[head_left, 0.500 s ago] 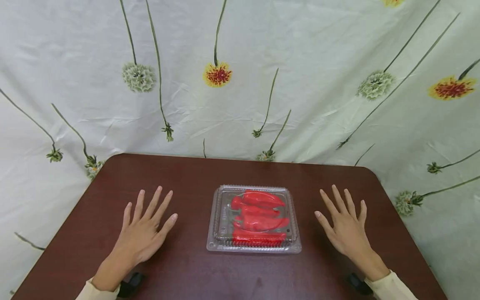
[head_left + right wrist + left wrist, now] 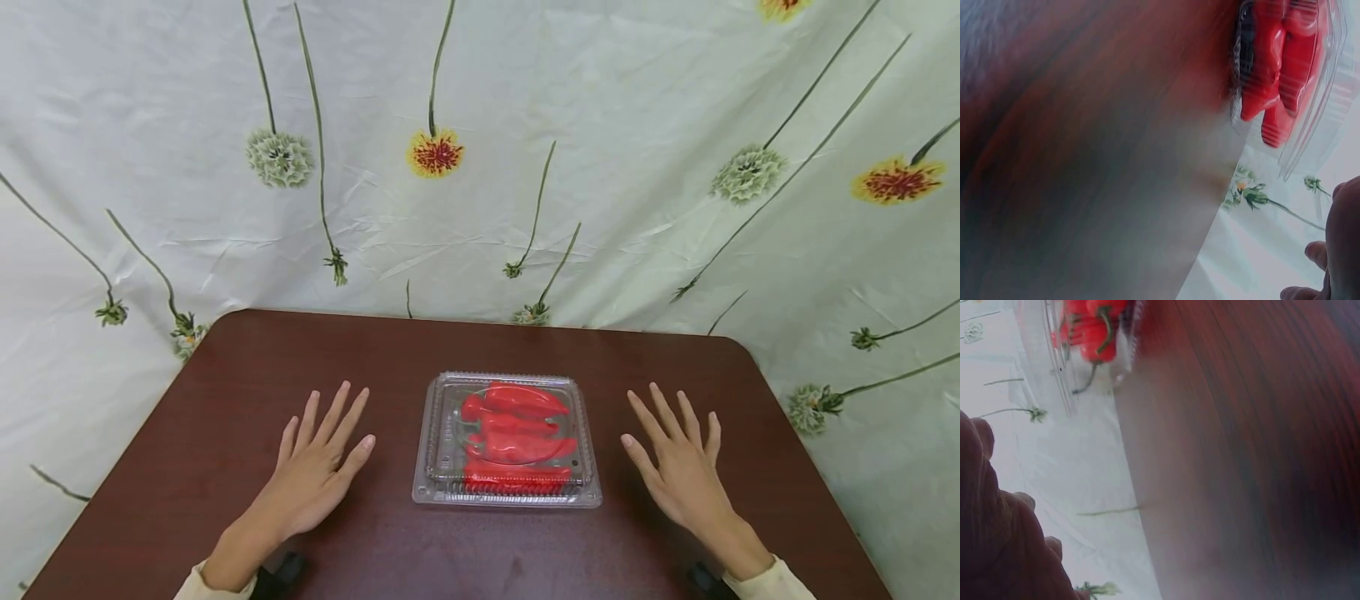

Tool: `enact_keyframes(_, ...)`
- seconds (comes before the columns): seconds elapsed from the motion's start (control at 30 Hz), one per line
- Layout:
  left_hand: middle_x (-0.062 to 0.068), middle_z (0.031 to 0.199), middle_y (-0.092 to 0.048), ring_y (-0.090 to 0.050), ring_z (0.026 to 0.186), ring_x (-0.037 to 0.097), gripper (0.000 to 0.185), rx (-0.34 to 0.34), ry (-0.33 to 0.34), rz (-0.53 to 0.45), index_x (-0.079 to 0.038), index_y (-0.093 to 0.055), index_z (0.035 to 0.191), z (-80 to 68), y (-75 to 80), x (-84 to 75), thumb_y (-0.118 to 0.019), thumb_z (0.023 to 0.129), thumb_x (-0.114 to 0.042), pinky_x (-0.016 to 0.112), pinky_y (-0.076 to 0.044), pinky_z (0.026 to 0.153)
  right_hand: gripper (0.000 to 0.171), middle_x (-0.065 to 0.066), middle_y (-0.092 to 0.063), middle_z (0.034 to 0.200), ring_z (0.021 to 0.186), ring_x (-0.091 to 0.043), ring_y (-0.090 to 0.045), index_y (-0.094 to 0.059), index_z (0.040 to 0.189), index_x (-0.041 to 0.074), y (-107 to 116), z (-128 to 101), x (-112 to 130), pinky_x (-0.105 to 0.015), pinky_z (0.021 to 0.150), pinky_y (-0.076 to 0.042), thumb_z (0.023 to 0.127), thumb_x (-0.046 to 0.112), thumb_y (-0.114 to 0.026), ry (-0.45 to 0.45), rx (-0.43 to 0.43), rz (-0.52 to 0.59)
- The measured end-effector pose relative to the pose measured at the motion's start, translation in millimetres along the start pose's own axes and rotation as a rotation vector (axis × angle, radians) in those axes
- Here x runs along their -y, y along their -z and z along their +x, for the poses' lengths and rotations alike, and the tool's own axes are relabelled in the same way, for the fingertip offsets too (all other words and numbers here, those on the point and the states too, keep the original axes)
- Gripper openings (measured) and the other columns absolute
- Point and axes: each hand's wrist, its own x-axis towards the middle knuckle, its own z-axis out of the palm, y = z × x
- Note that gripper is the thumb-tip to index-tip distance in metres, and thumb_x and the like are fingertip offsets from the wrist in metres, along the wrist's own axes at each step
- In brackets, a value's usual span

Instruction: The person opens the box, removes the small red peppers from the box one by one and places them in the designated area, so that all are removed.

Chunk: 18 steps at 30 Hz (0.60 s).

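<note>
Both your hands have slid inward toward the clear clamshell box (image 2: pixel 507 440) of red peppers (image 2: pixel 513 433), lower centre of the frame on the dark surface (image 2: pixel 225 392). Your left hand (image 2: pixel 318 475) and right hand (image 2: pixel 678 475) lie flat, fingers spread, holding nothing. The box looks light, thin and slippery, so take it by the side rims.

You've got a dark reddish-brown table (image 2: pixel 247 392) with rounded far corners, pretty glossy on top. Behind it hangs a pale cloth backdrop (image 2: pixel 615 125), a bit wrinkled, printed with long thin green stems, fuzzy greenish-white blooms and a few yellow-and-red flowers (image 2: pixel 435 153). The cloth drops down past both sides of the table.
</note>
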Motion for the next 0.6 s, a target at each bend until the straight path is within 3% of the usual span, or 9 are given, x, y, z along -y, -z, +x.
enact_keyframes(0.3,0.015,0.169,-0.006,0.000,0.151,0.050,0.067,0.042,-0.034,-0.242,-0.034,-0.009,0.162,-2.7,-16.5,-12.7,-0.045,0.106,-0.043,0.079,-0.004,0.105,0.058,-0.013,-0.028,0.164,0.147,-0.049,-0.020,-0.033,0.158,0.030,-6.7,-2.0,9.3,-0.074,0.109,-0.003,0.103,0.039,-0.053,0.036,0.029,0.098)
enact_keyframes(0.5,0.018,0.168,-0.008,-0.001,0.152,0.048,0.068,0.091,-0.045,-0.405,-0.025,-0.013,0.162,-1.6,-24.2,-19.4,-0.048,0.106,-0.040,0.077,-0.006,0.109,0.059,-0.013,-0.030,0.163,0.145,-0.049,-0.024,-0.034,0.157,0.028,-10.3,-2.7,13.9,-0.072,0.109,-0.009,0.103,0.036,-0.055,0.052,0.026,0.139)
enact_keyframes(0.6,0.016,0.168,-0.010,-0.005,0.153,0.045,0.071,0.125,-0.018,-0.485,-0.022,-0.014,0.162,-1.2,-26.2,-23.1,-0.050,0.105,-0.042,0.074,-0.010,0.111,0.059,-0.014,-0.032,0.162,0.144,-0.049,-0.025,-0.035,0.157,0.029,-12.3,-3.9,15.8,-0.072,0.108,-0.012,0.102,0.035,-0.056,0.056,0.025,0.161)
